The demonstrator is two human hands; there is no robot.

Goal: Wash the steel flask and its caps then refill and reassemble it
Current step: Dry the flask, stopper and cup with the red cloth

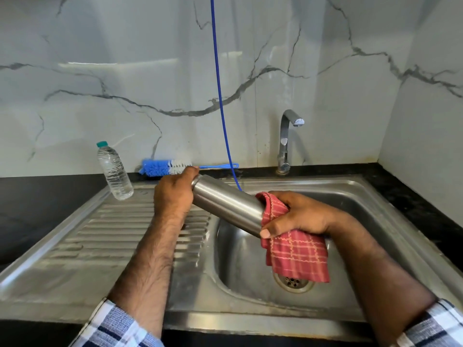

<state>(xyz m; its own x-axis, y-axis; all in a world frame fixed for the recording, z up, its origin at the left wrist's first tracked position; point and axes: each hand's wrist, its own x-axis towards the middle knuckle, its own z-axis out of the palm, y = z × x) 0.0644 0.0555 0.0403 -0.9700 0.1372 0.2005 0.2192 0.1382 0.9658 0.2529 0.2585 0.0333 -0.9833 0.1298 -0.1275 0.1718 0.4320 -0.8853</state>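
Note:
The steel flask lies tilted over the sink, its neck end up-left and its base down-right. My left hand grips the neck end, so the mouth is hidden. My right hand holds a red checked cloth wrapped round the flask's base, thumb pressed on the steel. The cloth hangs down over the basin. No caps are visible.
The steel sink has a drain below the cloth and a ribbed drainboard on the left. A plastic water bottle stands on the drainboard's far corner. A blue bottle brush lies by the wall. The tap stands behind the basin, beside a hanging blue cord.

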